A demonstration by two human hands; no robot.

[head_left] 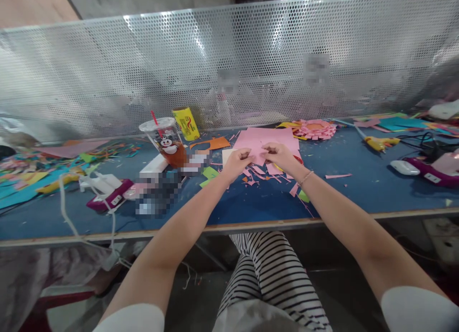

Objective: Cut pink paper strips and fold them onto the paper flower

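My left hand (237,162) and my right hand (276,156) face each other over the blue table, thumbs and fingertips pinched. A small pink paper piece seems to lie between them, hard to tell from the pink sheet (267,135) behind. What each pinch holds is too small to make out. Around and below the fingers lie pink paper scraps (253,181). Green paper pieces (209,174) rest left of my left hand. Behind my right hand sits a pink fringed paper rosette (315,129).
Left of my hands stand a plastic drink cup (167,143) and a yellow packet (186,124). Purple power strips lie left (109,195) and right (435,171), with cables. A yellow glue gun (380,143) is at the right. A perforated metal screen (251,49) rises behind.
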